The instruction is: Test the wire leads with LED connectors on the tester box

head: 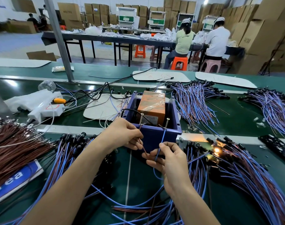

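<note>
Nearest of all, loose blue and brown insulated wire leads (130, 208) sprawl over the dark green bench mat (138, 179) between the person's forearms. Just beyond, the left hand (122, 135) pinches a thin brown lead (143, 148) between thumb and fingertips, and the right hand (169, 161) pinches a thin blue lead (162, 138) the same way; both sets of fingers are closed on their wires.

Such leads look featherlight and limp, so I judge they are best held close to the free tip, or the end will droop and miss its mark. The small black LED connectors (210, 140) look hard, and their lamps are probably fragile.

Each held wire rises to one of two upright metal screws (167, 123) at the near rim of the dark blue plastic tester box (154, 135). Inside the box sits an orange block wrapped in clear film (152, 108), with a black cable (129, 109) looping in. To the right one glowing lamp (216, 150) shines in a heap; I cannot trace which lead it belongs to. Farther off lie more blue-and-brown bundles (195, 101).
</note>
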`<state>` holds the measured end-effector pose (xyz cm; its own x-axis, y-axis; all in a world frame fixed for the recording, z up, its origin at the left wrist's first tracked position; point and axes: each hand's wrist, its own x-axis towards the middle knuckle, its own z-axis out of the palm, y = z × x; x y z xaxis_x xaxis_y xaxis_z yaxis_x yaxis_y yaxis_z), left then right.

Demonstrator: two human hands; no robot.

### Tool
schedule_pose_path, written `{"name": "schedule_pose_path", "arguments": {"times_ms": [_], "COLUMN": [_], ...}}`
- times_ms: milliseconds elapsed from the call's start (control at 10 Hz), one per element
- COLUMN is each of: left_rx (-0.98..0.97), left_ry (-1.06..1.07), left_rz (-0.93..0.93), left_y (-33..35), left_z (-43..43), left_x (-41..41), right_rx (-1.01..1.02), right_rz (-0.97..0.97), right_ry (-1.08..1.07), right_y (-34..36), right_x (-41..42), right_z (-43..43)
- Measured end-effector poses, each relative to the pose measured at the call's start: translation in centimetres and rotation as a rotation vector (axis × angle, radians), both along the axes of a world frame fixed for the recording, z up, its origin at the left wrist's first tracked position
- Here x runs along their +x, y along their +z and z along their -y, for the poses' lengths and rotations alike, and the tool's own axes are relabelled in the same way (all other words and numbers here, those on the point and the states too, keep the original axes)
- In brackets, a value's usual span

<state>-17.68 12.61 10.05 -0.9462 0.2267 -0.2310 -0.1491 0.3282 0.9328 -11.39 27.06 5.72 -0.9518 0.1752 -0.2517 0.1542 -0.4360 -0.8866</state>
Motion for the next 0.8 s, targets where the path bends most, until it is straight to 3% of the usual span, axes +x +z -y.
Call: {"name": "schedule_pose_path", "arguments": {"times_ms": [300,400,500,600,700,800], "left_rx": [0.021,-0.007,0.021,0.071,0.064,-0.031], "left_ry": [-0.046,-0.191,-0.191,-0.062,-0.018,-0.019], "left_rz": [-0.010,0.003,-0.013,-0.055,-0.061,-0.085], "left_y": [-0.1,0.4,1.3,1.8,1.9,1.7], "left_z": [0.1,0.9,2.0,3.2,4.2,4.7], "left_x": [0.0,0.2,0.0,-0.5,-0.8,-0.9], "right_rx": [-0.002,0.088,0.316,0.576,0.738,0.827], "right_rz": [-0.009,0.016,0.013,0.032,-0.015,-0.083], "right_ry": [0.030,0.179,0.520,0.994,1.242,1.039], "right_y": [-0.1,-0.1,0.0,0.3,0.5,-0.2], "right_x": [0.0,0.5,1.3,2.1,2.7,2.8], "right_z": [-0.2,-0.6,-1.4,-2.1,-1.8,-0.6]}}
